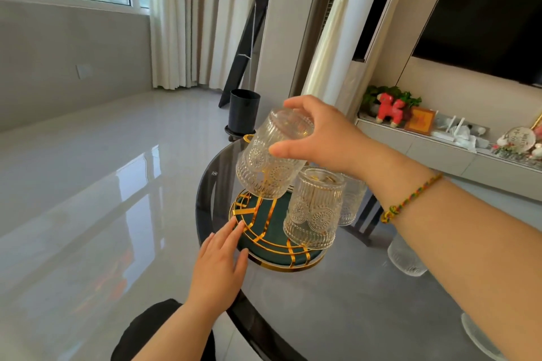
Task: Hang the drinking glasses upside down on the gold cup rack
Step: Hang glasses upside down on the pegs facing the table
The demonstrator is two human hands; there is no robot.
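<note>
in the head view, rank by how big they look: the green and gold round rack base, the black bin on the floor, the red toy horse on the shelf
1. Green and gold round rack base, clearly largest.
2. Black cylindrical bin.
3. Red toy horse.
The bin and horse look close in size, and both stand farther from the camera than the base, so real sizes stay unsure.

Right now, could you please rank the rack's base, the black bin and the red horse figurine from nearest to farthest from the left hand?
From the left hand:
1. The rack's base: on the table, fingertips touching its near rim.
2. The black bin: on the floor beyond the table.
3. The red horse figurine: far right, on the wall shelf.
</note>
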